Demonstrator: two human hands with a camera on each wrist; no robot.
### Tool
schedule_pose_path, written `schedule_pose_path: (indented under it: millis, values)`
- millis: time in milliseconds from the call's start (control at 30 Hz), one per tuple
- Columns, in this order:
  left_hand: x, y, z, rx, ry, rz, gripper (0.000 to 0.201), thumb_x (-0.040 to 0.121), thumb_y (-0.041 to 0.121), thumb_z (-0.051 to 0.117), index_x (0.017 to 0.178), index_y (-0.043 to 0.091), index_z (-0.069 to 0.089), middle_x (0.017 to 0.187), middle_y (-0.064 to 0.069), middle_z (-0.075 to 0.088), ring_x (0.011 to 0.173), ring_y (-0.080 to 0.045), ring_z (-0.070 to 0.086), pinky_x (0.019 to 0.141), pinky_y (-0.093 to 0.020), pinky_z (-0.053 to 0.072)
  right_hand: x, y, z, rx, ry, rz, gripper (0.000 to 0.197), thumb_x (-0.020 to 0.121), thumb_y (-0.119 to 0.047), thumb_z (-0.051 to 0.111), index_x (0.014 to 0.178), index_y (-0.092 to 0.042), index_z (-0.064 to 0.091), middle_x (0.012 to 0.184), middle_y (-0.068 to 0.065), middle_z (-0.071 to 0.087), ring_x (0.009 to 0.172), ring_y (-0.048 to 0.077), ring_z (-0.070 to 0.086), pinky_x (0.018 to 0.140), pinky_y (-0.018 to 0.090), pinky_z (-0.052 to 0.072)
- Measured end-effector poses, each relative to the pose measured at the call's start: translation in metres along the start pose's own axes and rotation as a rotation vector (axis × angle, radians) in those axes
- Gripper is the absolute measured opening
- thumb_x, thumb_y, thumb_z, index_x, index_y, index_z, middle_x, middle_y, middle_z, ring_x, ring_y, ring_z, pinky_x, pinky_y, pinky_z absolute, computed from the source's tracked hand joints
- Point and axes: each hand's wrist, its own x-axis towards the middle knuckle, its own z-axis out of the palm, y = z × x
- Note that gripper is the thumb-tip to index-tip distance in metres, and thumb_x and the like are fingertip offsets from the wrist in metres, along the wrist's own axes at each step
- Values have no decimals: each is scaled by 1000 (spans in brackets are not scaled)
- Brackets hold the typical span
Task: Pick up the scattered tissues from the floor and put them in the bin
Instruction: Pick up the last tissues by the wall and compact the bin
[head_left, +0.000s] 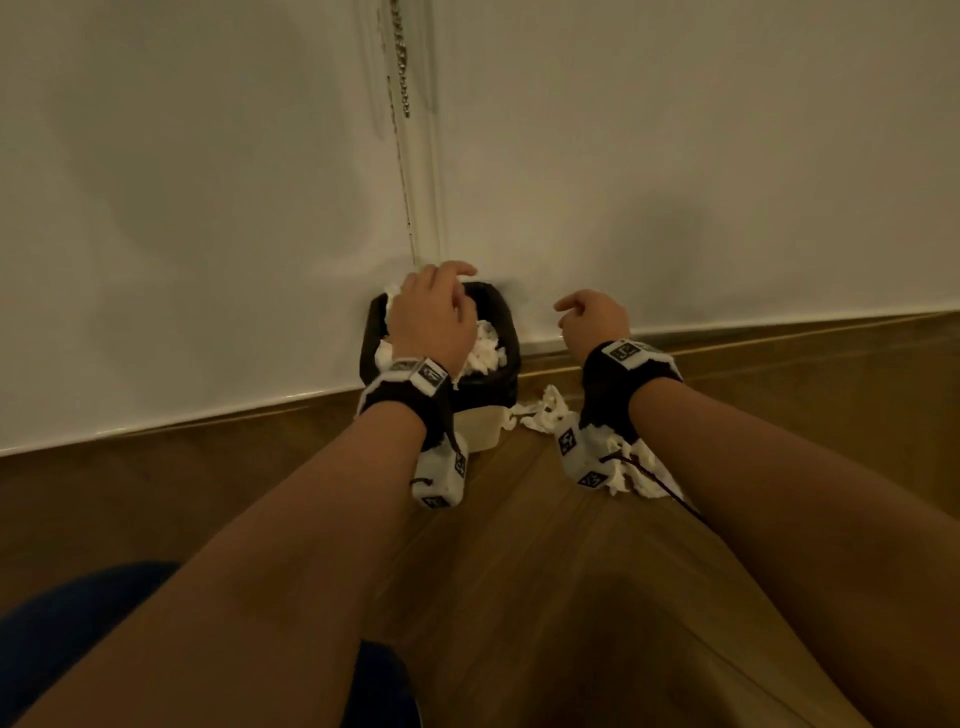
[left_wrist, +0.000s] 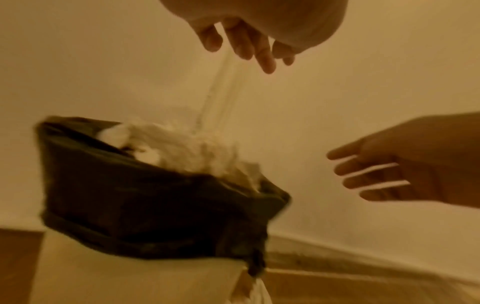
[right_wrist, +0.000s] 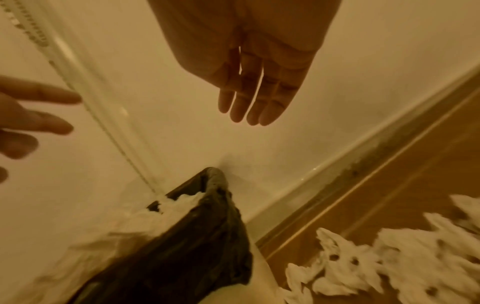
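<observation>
We hold both hands loose-fingered and empty: left hand over one bin, right hand beside it; several tissues lie on the floor.

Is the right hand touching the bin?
Apart. The right wrist view shows the right hand open against bare wall, with clear space between its fingertips and the bin.

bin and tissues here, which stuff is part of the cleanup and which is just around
Part of the job:
- bin, black liner, against the wall
- tissues in the bin
- tissues on the floor, right of the bin
- left hand, over the bin
- right hand, empty

Just around:
- bead chain
- wall
</observation>
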Motion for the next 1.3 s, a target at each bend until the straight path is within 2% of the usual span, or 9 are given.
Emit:
schedule_pose_path:
  millis: [133,267,533,633,800,900,1000,1133,1300]
  values:
    - [-30,53,27,-62,-130,256,30,84,16,47,111,20,59,97,-2,58,89,-20,51,74,-34,45,-12,42,-20,41,59,134,29,92,-7,40,105,-17,64,109,10,65,85,22,58,69,26,43]
    - [-52,92,64,-91,-321,418,27,86,16,47,110,19,60,99,-3,60,86,-20,56,70,-34,49,-19,86,-36,-28,69,248,30,91,-9,42,111,-14,64,114,13,64,100,30,60,74,27,42]
    - [-93,66,135,24,-711,164,22,92,22,43,111,23,56,113,-1,55,99,-22,56,83,-37,49,-35,184,-42,-12,40,449,29,95,-13,41,119,-18,56,118,13,61,90,27,60,69,31,46]
    - [-107,47,156,116,-840,48,26,93,22,42,115,22,56,120,-5,55,108,-25,54,90,-41,47,-39,209,-32,-35,-15,529,35,92,-11,46,127,-16,50,123,14,57,106,31,57,85,39,51]
    - [-123,22,186,205,-933,-126,40,94,21,43,134,14,41,137,-14,39,125,-32,41,103,-41,38,-49,235,-7,-211,-82,591,43,90,-18,52,132,-14,43,137,16,41,125,35,38,101,42,36]
    - [-121,9,205,218,-894,-230,56,93,18,45,145,17,25,151,-16,18,138,-36,23,112,-44,27,-54,238,12,-247,-106,485,47,90,-18,51,135,-15,40,139,15,36,128,35,31,105,41,31]
    - [-109,-8,224,176,-801,-297,66,93,19,46,147,36,13,156,-13,-2,143,-38,5,113,-48,20,-52,231,31,-250,-98,247,46,90,-20,50,135,-16,43,139,13,37,131,32,28,108,39,28]
    - [-91,-28,251,216,-836,-258,69,89,48,49,140,56,4,156,-8,-13,141,-44,-9,113,-55,12,-42,215,49,-233,-46,56,44,88,-22,52,131,-15,47,134,11,41,127,29,32,106,36,28]
    - [-95,-36,272,206,-944,-260,53,87,63,41,137,53,26,157,2,-12,141,-43,-12,112,-58,6,-27,204,50,-181,26,-2,41,87,-23,51,128,-17,50,132,8,44,127,26,34,103,34,31]
